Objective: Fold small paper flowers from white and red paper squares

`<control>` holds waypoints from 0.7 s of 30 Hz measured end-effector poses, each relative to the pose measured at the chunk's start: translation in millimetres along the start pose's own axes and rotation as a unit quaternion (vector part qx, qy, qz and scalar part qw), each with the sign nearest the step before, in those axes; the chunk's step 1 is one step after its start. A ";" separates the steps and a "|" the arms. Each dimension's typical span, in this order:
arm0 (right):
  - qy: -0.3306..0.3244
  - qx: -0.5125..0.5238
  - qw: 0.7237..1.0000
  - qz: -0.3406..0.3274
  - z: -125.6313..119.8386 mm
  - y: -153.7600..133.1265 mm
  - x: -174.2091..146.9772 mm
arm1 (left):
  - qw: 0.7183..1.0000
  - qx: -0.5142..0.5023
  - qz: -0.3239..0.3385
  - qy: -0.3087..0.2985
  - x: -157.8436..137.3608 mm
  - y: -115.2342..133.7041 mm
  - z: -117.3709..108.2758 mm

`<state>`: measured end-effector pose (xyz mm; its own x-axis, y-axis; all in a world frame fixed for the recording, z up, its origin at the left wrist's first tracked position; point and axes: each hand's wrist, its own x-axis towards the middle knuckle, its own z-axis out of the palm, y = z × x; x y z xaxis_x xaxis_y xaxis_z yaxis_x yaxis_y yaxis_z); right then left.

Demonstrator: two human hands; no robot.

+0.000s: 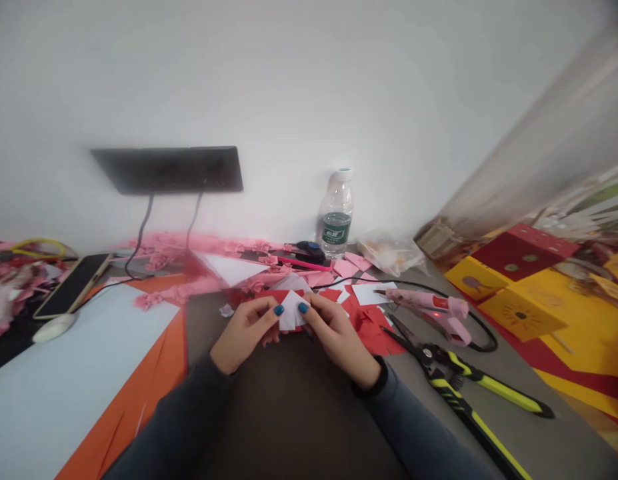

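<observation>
A small folded piece of white paper (291, 312) is held up between my two hands, over the near edge of the scraps. My left hand (247, 331) pinches its left side, thumb on the front face. On its right side, my right hand (336, 333) grips it the same way. The fingers behind the paper are mostly hidden. Red paper pieces (371, 327) lie just beyond and to the right of my hands. A small crumpled white paper piece (227, 311) rests left of my left hand.
Pliers-like cutters (429, 360) with yellow-black handles and a pink glue gun (429, 303) lie at right. A water bottle (337, 217) stands by the wall. At left are a phone (73, 287), a white mouse (53, 328) and large pale-blue paper (83, 373) over orange sheets (133, 380).
</observation>
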<state>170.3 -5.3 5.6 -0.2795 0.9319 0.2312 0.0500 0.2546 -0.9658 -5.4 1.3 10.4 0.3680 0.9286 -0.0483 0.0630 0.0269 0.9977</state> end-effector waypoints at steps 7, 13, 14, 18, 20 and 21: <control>0.015 0.008 1.000 -0.001 -1.5 3.0 0.0 | 1.000 0.020 0.005 -0.006 -0.1 -0.4 -1.1; 0.009 -0.001 1.000 -0.005 -1.5 4.2 0.7 | 1.000 0.029 0.001 -0.002 -0.2 2.3 -1.8; 0.009 -0.002 1.000 -0.008 -1.4 4.2 0.6 | 0.999 0.033 0.001 0.000 -0.2 3.1 -1.5; 0.006 -0.016 1.000 -0.017 -0.6 3.8 0.0 | 0.998 0.061 0.012 0.006 -0.2 5.6 0.1; 0.000 -0.023 1.000 -0.017 -0.7 3.9 -0.1 | 0.997 0.072 0.021 0.006 -0.3 6.1 0.5; -0.004 -0.025 1.000 -0.016 -1.0 4.0 -0.1 | 0.997 0.075 0.024 0.005 -0.4 6.1 0.5</control>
<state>171.4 -4.1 1.8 -0.2888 0.9214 0.2601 0.0894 0.2964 -0.9509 -4.6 0.8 16.5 0.3657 0.9307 0.0015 0.1834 -0.0736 0.9803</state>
